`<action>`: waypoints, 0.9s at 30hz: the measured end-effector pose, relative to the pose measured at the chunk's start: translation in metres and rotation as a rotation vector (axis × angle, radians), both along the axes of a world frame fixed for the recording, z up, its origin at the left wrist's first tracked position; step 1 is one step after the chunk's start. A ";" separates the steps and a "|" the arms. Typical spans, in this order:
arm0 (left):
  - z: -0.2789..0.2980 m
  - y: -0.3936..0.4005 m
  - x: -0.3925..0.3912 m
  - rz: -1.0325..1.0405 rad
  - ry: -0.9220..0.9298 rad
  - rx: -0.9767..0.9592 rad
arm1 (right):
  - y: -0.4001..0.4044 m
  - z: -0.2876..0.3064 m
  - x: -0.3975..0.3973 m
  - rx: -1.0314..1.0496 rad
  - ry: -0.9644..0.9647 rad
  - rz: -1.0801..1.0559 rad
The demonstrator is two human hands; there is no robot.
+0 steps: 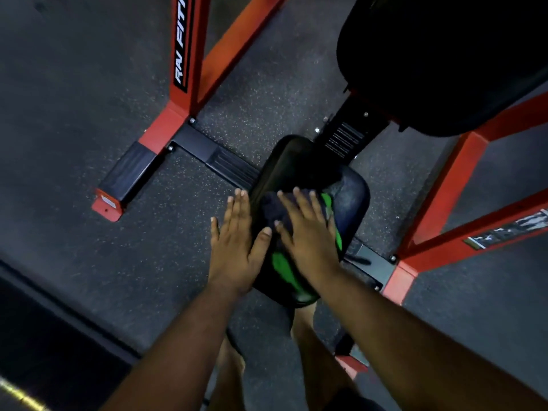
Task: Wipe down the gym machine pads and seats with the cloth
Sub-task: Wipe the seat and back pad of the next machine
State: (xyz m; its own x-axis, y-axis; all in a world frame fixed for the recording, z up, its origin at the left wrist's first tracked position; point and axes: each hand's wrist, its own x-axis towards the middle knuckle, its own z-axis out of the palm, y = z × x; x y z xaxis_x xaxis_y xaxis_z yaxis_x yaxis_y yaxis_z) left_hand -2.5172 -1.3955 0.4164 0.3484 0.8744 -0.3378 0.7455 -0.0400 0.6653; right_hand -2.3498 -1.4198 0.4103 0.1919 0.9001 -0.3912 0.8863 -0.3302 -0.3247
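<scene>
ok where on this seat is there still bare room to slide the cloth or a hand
Bare pad on the seat lies at its far end, toward the black post, and along the right edge. The near half is crowded: the right hand presses the cloth, and the left hand lies on the left edge.

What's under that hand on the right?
Under the right hand lies a dark cloth with green patches, pressed flat on the black seat pad. The hand covers the cloth's middle, so that part cannot be seen. The left hand rests at the pad's edge.
</scene>
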 end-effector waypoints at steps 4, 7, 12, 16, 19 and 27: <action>-0.003 -0.001 -0.001 -0.040 -0.002 0.039 | 0.120 -0.047 0.044 -0.050 0.001 -0.225; -0.009 -0.001 0.001 -0.007 0.011 0.064 | 0.161 -0.060 0.044 -0.048 -0.041 -0.247; -0.003 -0.001 0.001 0.281 -0.201 -0.046 | 0.114 -0.034 -0.006 0.045 -0.041 0.075; 0.010 0.011 -0.013 0.504 -0.238 -0.186 | 0.051 0.000 -0.046 0.093 0.031 0.257; 0.018 0.011 -0.022 0.424 -0.236 -0.240 | 0.011 0.014 -0.051 0.136 0.035 0.344; 0.031 -0.021 -0.026 0.061 0.060 -0.234 | -0.084 0.015 0.007 0.179 -0.012 0.502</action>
